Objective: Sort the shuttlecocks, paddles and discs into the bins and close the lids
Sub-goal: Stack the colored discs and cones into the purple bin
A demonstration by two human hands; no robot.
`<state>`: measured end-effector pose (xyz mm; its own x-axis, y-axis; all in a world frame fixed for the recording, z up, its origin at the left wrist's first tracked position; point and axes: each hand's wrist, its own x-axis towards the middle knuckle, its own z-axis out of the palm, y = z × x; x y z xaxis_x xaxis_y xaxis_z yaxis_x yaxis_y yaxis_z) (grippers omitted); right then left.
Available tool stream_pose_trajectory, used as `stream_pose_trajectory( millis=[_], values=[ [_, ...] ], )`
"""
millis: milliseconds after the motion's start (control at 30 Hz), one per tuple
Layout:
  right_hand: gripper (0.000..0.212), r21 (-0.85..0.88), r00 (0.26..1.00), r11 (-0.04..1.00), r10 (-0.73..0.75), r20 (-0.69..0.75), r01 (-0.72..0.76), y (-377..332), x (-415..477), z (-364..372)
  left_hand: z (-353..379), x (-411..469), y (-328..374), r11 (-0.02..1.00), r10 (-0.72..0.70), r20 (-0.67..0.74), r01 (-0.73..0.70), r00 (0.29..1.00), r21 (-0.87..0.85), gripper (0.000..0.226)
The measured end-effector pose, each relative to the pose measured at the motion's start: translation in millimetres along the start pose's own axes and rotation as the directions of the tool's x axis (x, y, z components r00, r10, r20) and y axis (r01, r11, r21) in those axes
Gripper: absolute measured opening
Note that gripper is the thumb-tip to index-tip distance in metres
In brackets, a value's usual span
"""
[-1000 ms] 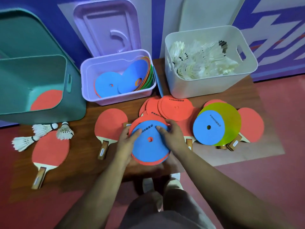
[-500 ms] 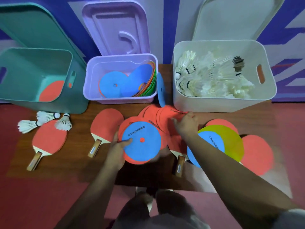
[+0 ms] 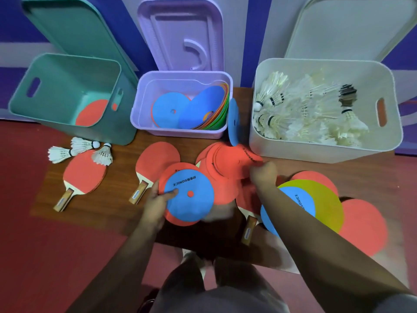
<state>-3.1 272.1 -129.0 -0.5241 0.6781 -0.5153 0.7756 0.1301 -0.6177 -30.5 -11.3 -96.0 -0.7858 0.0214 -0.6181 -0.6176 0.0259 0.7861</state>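
My left hand (image 3: 158, 199) grips a small stack of discs, a blue disc (image 3: 189, 195) on top of an orange one, held just above the table's front. My right hand (image 3: 262, 173) pinches the edge of the orange discs (image 3: 232, 161) piled at the table's middle. A blue and a yellow-green disc (image 3: 316, 199) lie to the right over red paddles. The purple bin (image 3: 180, 132) holds several discs. The white bin (image 3: 316, 150) holds several shuttlecocks. The teal bin (image 3: 90, 132) holds one red paddle. Three shuttlecocks (image 3: 81, 150) lie at the left beside a paddle (image 3: 84, 175).
All three lids lean open against the wall behind their bins: teal lid (image 3: 74, 30), purple lid (image 3: 180, 35), white lid (image 3: 352, 26). A blue disc (image 3: 233, 122) stands on edge between the purple and white bins. Another paddle (image 3: 155, 163) lies left of centre. The wooden table edge (image 3: 90, 220) runs along the front.
My right hand let go of the blue-topped stack and reached back to the orange disc pile. My left hand keeps the stack alone. The view has tilted up toward the bins.
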Motion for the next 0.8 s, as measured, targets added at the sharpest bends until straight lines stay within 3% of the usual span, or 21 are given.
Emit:
stream_pose_trajectory(
  millis=[67,133,200,267,433,500,600,667,767,800],
  values=[
    [0.009,0.345,0.982,0.919,0.169,0.088,-0.189,-8,-7,1,-1,-1,2,1.000,0.006,0.014,-0.006,1.000,-0.017,0.044],
    [0.011,0.555,0.934,0.752,0.265,0.239,-0.356,-17,-18,1,-5,-1,3,0.999,0.007,0.025,-0.006,1.000,-0.032,0.044],
    [0.010,0.627,0.906,0.656,0.269,0.326,-0.420,-29,-31,-5,-9,0,5,0.999,0.011,0.017,-0.010,1.000,-0.036,0.041],
    [0.018,0.654,0.900,0.627,0.212,0.380,-0.423,-37,-46,-12,-12,2,9,0.999,0.017,0.017,-0.017,1.000,-0.043,0.041],
    [0.021,0.528,0.902,0.799,0.040,0.430,-0.287,-35,-87,-1,-19,4,21,0.993,-0.022,0.146,0.038,0.989,-0.111,0.043],
    [0.022,0.436,0.929,0.879,0.022,0.369,-0.194,-28,-99,16,-21,4,26,0.985,-0.035,0.222,0.071,0.975,-0.159,0.038],
    [0.043,0.287,0.969,0.957,-0.035,0.245,-0.038,-22,-118,38,-29,7,31,0.979,-0.050,0.322,0.110,0.946,-0.171,0.037],
    [0.053,0.240,0.975,0.971,-0.055,0.216,0.001,-23,-128,48,-39,12,34,0.982,-0.058,0.357,0.117,0.932,-0.147,0.039],
    [0.067,0.335,0.933,0.939,-0.054,0.355,-0.073,-34,-142,66,-50,22,40,0.978,-0.150,0.394,0.194,0.907,-0.075,0.044],
    [0.070,0.307,0.918,0.951,-0.089,0.387,-0.038,-36,-146,73,-53,24,41,0.980,-0.167,0.409,0.197,0.897,-0.032,0.051]
  ],
)
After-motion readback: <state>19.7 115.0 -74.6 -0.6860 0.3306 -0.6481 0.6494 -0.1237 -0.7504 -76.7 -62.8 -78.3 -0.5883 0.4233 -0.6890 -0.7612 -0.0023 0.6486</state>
